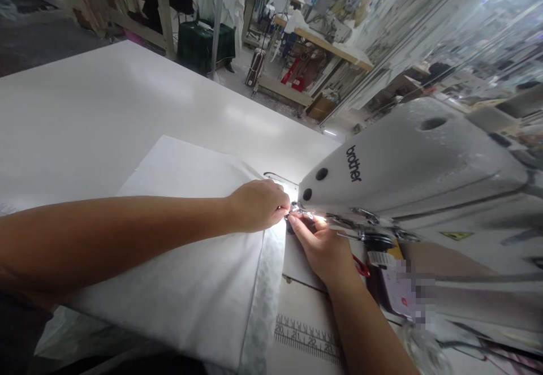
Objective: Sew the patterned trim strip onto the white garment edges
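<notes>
A white sewing machine (382, 166) marked "brother" leans in from the right, its lit needle area just beyond my fingertips. My left hand (258, 205) is closed in a pinch close beside the needle; what its fingertips hold is too small to make out. Opposite it, my right hand (324, 248) is under the machine head, thumb and fingertips drawn together near the presser foot, partly hidden. Beneath my left hand and forearm lies a large white cloth (203, 301), with a greyish patterned strip (267, 284) along its right edge.
The white table (106, 103) extends to the left and back. A printed ruler scale (303, 338) runs along the front. Right of my wrist are red-handled scissors (361, 266) and a phone-like object (401, 293). Other workbenches (326, 41) and hanging cloth stand behind.
</notes>
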A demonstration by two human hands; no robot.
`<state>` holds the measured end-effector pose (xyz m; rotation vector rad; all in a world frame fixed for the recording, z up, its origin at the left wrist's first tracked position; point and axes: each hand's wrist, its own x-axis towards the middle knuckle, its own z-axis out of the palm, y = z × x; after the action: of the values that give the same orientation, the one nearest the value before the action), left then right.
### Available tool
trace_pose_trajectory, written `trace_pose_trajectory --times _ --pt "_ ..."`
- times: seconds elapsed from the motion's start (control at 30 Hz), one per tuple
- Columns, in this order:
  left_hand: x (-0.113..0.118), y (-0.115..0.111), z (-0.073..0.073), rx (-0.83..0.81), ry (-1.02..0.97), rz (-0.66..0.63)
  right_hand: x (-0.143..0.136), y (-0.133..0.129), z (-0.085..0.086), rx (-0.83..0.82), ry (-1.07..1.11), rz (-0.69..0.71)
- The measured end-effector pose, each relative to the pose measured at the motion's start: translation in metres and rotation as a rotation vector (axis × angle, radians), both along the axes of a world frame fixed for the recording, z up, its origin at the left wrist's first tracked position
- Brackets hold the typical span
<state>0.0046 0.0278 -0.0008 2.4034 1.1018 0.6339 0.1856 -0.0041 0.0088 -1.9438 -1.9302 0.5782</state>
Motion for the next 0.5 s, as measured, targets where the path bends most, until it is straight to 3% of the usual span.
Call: trace_pose_trajectory --times 0.23,0.5 --pt "0.0018 -0.0006 0.0 0.017 0.029 0.008 0.0018 -0.0008 -0.0045 0.071 0.029 0.031" --pt "-0.0022 -0.0071 -0.003 0.095 -0.034 0.002 0.0103 0.0023 -0.0062 0.137 -0.154 0.145"
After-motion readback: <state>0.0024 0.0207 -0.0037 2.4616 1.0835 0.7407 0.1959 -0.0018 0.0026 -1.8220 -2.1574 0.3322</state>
